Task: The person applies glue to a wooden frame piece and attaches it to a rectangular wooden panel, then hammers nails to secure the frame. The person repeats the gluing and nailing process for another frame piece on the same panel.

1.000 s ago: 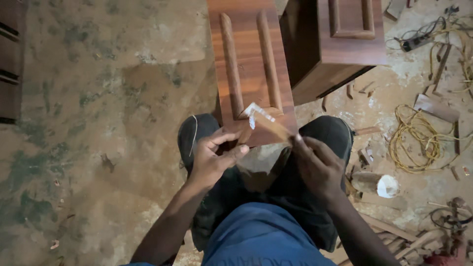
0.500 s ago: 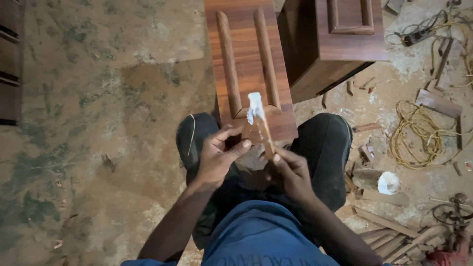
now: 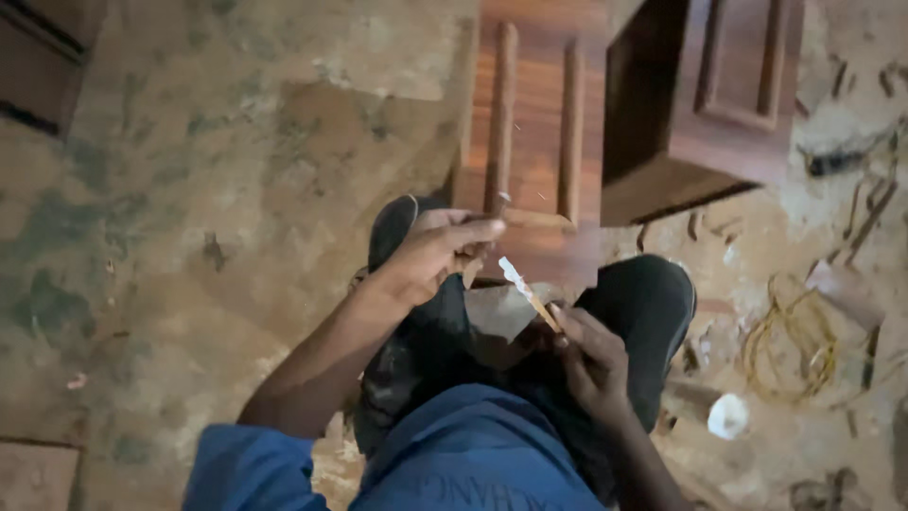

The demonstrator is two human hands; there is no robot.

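Observation:
I stand over a reddish wooden panel (image 3: 539, 123) with two raised strips that lies on the floor by my black shoes. My right hand (image 3: 591, 355) pinches a thin wooden stick (image 3: 532, 295) whose upper end is coated with white paste. My left hand (image 3: 437, 251) is held over the panel's near end, fingers curled around something small that I cannot make out. The stick's white tip points toward the left hand, a short gap apart.
A dark brown wooden cabinet piece (image 3: 719, 95) stands right of the panel. A coil of yellow cord (image 3: 785, 345), wood scraps and a white crumpled bit (image 3: 728, 416) litter the floor at the right. Dark furniture (image 3: 38, 66) sits at the upper left.
The left hand has moved up over the panel's near end. The right hand with the stick has dropped lower and to the right, so the hands are now apart.

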